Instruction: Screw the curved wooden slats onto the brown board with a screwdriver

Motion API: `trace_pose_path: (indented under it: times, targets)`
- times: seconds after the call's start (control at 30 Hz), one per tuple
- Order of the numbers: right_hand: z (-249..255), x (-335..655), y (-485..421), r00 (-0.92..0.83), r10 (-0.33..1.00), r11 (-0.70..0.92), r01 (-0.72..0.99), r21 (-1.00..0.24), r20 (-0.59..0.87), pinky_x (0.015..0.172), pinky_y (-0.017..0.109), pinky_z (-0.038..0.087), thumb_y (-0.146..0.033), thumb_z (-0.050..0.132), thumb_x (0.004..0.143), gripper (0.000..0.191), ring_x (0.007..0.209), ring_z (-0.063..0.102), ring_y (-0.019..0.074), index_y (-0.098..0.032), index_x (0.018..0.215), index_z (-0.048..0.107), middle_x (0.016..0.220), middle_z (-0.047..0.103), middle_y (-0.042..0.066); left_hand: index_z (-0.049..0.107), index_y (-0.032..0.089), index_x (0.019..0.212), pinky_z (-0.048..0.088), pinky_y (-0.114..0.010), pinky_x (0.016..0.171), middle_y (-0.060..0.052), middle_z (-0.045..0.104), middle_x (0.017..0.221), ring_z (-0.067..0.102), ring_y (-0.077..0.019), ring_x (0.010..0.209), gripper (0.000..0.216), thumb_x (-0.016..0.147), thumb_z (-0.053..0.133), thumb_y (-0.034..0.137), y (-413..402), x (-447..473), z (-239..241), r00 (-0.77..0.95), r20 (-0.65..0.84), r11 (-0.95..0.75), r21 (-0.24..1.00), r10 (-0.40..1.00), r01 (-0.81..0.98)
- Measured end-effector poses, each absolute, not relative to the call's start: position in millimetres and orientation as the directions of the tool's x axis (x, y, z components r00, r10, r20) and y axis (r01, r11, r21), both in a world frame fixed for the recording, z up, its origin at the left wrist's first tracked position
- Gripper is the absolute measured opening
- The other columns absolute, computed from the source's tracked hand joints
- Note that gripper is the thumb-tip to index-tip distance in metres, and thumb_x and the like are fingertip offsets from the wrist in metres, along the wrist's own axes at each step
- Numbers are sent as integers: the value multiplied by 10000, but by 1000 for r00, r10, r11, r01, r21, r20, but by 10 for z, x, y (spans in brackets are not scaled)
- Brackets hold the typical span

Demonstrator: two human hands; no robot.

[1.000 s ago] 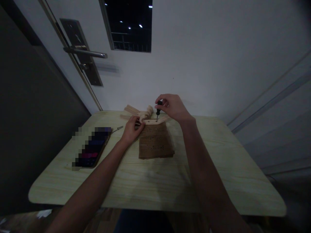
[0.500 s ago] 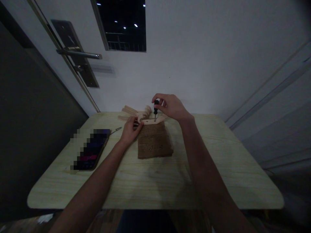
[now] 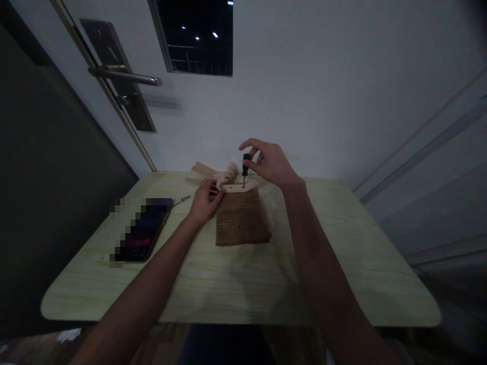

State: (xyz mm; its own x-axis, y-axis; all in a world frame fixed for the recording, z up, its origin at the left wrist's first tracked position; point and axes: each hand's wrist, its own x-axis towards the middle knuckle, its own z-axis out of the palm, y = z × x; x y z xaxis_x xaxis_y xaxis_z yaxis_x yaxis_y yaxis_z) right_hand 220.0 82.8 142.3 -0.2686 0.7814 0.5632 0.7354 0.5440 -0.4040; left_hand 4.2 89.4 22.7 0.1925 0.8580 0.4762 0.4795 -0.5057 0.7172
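Note:
My right hand (image 3: 272,163) holds a small screwdriver (image 3: 246,165) by its black handle, thumb and fingers closed around it and the index finger raised. The screwdriver stands nearly upright, its tip at a dark hole or screw in a pale wooden piece (image 3: 236,188). Behind this flat strip, the pale wood has a ribbed, curled part and several thin strips to the left. Fingers of my left hand (image 3: 204,204) close on the left end of the wooden piece. Under and in front of it lies a brown layered block (image 3: 243,219) with small holes, perhaps cardboard.
A phone (image 3: 146,230), partly blurred out, lies on the light wood-grain table (image 3: 213,289) left of my left forearm. A thin metal tool (image 3: 181,201) lies beyond its upper corner. A white door (image 3: 312,101) with a lever handle (image 3: 129,77) rises behind the table.
My right index finger has lifted away from the screwdriver's top. The view has shifted slightly; the wooden piece and my left hand keep their places.

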Motion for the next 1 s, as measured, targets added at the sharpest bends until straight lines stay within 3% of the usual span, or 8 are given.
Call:
trace_pose_path:
  times: [0.17,0.37,0.57,0.67,0.73,0.8,0.87,1.0]
  targets:
    - [1385,2186,846,-228,783,519,752,-406,578,709,280,429,-246,679,833,157,701,596,140,-184,968,731,782,688,19,549,181,979,592,-312,686,-66,592,982,650,-170,797,298,868,581,455,890,48,232,193,471,-502,724,861,473]
    - [1357,2272,875,-274,756,572,718,-396,595,779,292,454,-151,605,848,265,767,619,144,-188,1076,734,908,737,45,550,175,985,590,-315,697,-71,587,986,646,-175,815,314,871,574,467,877,46,238,188,467,-495,723,864,481]
    - [1400,2247,839,-226,777,551,695,-461,587,694,272,452,-236,726,769,100,664,588,128,-178,824,667,779,678,8,550,179,996,590,-325,725,-66,587,999,642,-180,843,306,869,574,457,909,26,213,205,478,-509,690,854,515]
    - [1420,2183,815,-219,799,545,659,-519,560,654,256,440,-248,734,771,165,633,574,118,-196,908,656,738,642,-18,551,179,1005,591,-333,732,-72,592,1008,640,-183,849,313,870,572,461,913,23,210,201,484,-512,684,852,520]
    - [1432,2148,811,-242,797,548,676,-493,554,679,256,438,-234,713,796,201,651,576,120,-219,991,668,717,629,-30,552,178,1016,592,-338,733,-79,596,1016,644,-185,848,325,875,568,471,903,26,220,200,478,-507,692,855,513]
    - [1433,2131,824,-261,791,547,706,-450,552,698,263,439,-248,699,819,75,679,581,125,-214,885,697,724,643,-17,552,179,1011,594,-341,731,-82,601,1016,648,-187,840,336,875,568,486,891,30,235,198,472,-503,704,859,501]
    - [1416,2138,850,-266,791,547,711,-443,550,724,274,454,-270,667,848,94,727,600,137,-204,884,722,785,686,9,551,180,995,597,-341,720,-81,606,1004,650,-190,830,346,867,574,501,883,34,248,196,472,-503,712,859,489]
    - [1363,2186,889,-301,773,582,685,-438,558,769,295,496,-188,561,869,291,753,612,138,-195,1112,722,1028,732,59,544,175,984,600,-333,700,-82,610,992,655,-188,811,350,865,570,503,882,40,258,195,456,-490,730,868,476]
